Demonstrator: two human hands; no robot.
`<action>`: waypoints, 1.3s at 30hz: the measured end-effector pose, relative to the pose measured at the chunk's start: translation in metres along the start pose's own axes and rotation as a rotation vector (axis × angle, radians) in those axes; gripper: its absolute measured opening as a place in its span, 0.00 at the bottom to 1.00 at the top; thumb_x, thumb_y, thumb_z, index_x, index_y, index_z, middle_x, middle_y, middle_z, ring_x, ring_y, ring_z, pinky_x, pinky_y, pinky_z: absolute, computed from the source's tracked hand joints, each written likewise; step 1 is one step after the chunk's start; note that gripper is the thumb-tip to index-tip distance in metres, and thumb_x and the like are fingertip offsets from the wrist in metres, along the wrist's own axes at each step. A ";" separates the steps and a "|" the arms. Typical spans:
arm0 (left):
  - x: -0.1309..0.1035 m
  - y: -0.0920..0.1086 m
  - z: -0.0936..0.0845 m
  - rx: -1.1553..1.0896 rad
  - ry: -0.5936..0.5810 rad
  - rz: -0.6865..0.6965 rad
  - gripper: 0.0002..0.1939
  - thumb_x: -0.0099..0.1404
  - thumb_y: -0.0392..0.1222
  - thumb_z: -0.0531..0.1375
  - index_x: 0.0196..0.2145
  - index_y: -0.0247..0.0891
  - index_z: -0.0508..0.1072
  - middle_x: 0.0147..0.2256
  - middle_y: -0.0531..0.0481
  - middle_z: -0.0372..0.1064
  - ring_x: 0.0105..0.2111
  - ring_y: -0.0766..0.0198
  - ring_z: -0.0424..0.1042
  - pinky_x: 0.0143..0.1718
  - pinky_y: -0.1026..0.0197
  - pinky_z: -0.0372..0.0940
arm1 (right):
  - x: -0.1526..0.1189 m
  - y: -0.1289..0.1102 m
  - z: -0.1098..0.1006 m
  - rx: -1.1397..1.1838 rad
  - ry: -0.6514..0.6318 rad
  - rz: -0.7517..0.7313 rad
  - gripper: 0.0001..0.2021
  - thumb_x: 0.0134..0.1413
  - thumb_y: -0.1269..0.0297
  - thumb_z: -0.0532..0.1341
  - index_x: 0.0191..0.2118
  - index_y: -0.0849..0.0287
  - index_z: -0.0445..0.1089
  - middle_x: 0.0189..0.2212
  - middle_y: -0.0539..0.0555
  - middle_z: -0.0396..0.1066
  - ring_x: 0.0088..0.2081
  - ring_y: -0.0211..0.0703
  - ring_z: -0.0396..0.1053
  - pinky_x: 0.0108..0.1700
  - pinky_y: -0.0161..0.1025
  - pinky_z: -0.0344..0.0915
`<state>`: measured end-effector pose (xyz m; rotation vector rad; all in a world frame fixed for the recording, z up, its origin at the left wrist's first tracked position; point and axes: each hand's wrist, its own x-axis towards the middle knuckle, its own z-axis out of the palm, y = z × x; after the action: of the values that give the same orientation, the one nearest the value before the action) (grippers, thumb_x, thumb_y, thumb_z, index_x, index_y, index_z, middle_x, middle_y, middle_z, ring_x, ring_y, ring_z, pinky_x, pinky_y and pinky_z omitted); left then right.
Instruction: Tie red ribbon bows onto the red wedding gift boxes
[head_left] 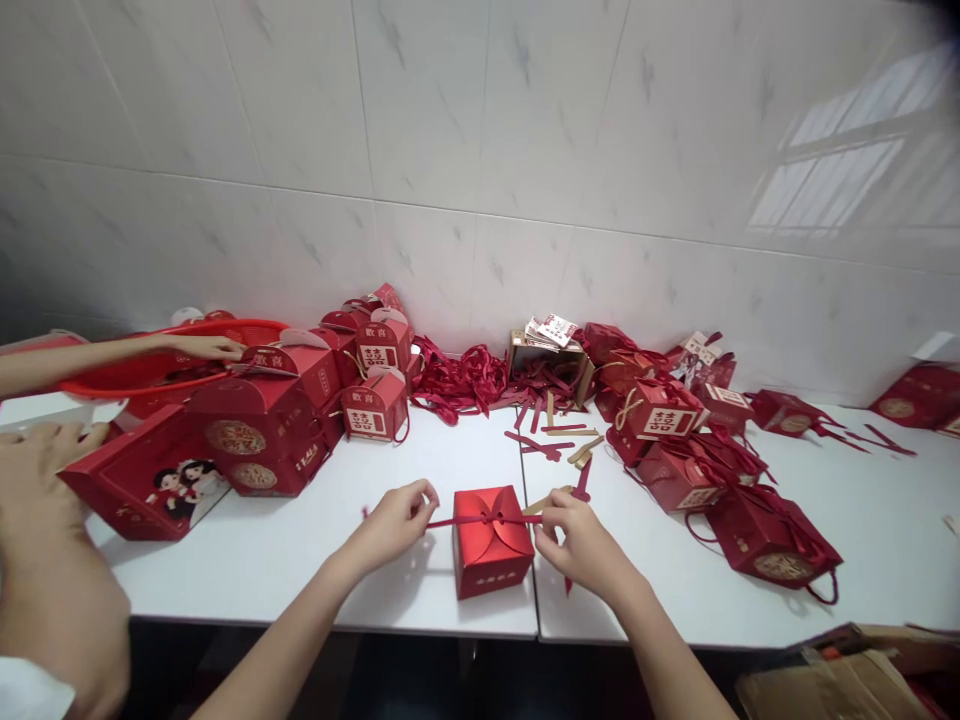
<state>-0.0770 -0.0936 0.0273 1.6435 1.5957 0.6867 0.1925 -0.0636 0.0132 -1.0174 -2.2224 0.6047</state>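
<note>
A red gift box (493, 565) with petal-shaped top flaps stands at the front of the white table. A dark red ribbon (469, 519) runs across its top, crossing at the middle of the flaps. My left hand (394, 525) pinches the ribbon on the left side of the box, and my right hand (577, 535) pinches it on the right. Between both hands the ribbon looks taut. A loose ribbon end hangs below my right hand.
Finished-looking red boxes (667, 420) crowd the right, and stacked boxes (259, 430) the left. Behind lie a ribbon pile (465, 378) and an open carton (581, 385). At left, a co-worker's hand (210, 348) reaches over a red basket (274, 335); another person's hand (52, 540) is nearer.
</note>
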 end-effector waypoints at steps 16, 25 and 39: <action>-0.017 0.025 0.023 -0.520 -0.227 0.114 0.18 0.61 0.51 0.59 0.29 0.32 0.78 0.20 0.54 0.62 0.20 0.73 0.53 0.21 0.68 0.49 | 0.005 -0.050 0.040 0.429 0.311 0.075 0.11 0.52 0.68 0.60 0.20 0.60 0.70 0.23 0.50 0.63 0.24 0.35 0.60 0.26 0.34 0.56; -0.031 0.023 0.055 -0.041 0.270 0.419 0.15 0.63 0.34 0.51 0.37 0.39 0.77 0.42 0.45 0.66 0.30 0.66 0.70 0.31 0.64 0.65 | 0.004 -0.053 0.039 0.517 0.172 0.167 0.07 0.46 0.70 0.64 0.21 0.57 0.75 0.26 0.50 0.66 0.28 0.37 0.65 0.31 0.34 0.62; -0.021 0.013 0.052 0.407 0.256 0.745 0.17 0.66 0.34 0.50 0.48 0.43 0.72 0.57 0.39 0.60 0.33 0.66 0.74 0.33 0.64 0.70 | 0.020 -0.036 0.016 0.461 -0.090 0.302 0.04 0.35 0.75 0.61 0.19 0.61 0.66 0.29 0.47 0.61 0.24 0.31 0.59 0.26 0.31 0.57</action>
<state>-0.0299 -0.1212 0.0098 2.5882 1.3199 1.0174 0.1533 -0.0722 0.0313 -1.0958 -1.8794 1.2507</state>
